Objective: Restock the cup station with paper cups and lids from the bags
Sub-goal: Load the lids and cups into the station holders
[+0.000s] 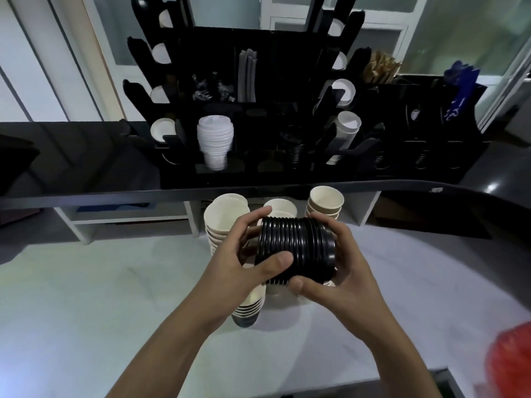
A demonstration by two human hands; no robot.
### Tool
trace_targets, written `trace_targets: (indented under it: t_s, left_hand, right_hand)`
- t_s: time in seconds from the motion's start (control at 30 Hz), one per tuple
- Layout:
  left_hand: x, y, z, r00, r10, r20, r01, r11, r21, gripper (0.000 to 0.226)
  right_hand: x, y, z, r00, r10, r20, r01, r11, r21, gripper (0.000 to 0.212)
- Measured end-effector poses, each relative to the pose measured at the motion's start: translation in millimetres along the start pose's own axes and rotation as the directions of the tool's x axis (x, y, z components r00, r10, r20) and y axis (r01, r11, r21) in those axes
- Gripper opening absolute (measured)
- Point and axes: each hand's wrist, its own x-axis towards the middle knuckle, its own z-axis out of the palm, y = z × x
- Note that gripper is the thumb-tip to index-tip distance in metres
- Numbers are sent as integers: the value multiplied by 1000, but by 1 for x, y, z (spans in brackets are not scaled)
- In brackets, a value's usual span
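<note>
A stack of black lids (298,248) lies sideways between my hands, above the white counter. My left hand (250,254) grips its left end, thumb across the front. My right hand (336,271) grips the right end from below and behind. Stacks of cream paper cups (224,222) stand on the counter behind and under the lids, partly hidden by my hands; another stack (326,203) is further back. The black cup station (258,110) stands on the dark upper ledge, with white lids (215,139) in one slot and white cups (347,124) in its side holders.
A red bag (508,366) sits at the lower right of the white counter (100,282). The dark ledge (86,156) runs across the view in front of the station. Straws (247,76) and brown napkins (379,67) fill upper compartments. Glass doors stand behind.
</note>
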Motion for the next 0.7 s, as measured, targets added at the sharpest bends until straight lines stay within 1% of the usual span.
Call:
trace_targets:
  t_s: [0.17, 0.3, 0.4, 0.5, 0.7]
  left_hand:
    - [21, 1, 31, 1000, -4, 23, 5, 999, -35, 74]
    - [37, -2, 55, 999, -8, 33, 10, 998, -57, 71]
    - [49, -5, 71, 999, 5, 40, -5, 1000, -3, 73]
    - [60, -7, 85, 999, -1, 37, 0, 1000, 28, 76]
    - [89, -9, 117, 1000, 15, -3, -15, 996, 90, 80]
  right_hand:
    - [3, 0, -35, 1000, -2, 11, 1, 1000, 13, 89]
    - [3, 0, -66, 999, 32, 32, -33, 999, 43, 79]
    - [7, 6, -88, 999, 45, 24, -46, 998, 48, 81]
    - [16, 11, -107, 998, 50, 23, -52, 994, 94, 81]
    - [38, 20, -142, 996, 45, 77, -55, 991, 124, 83]
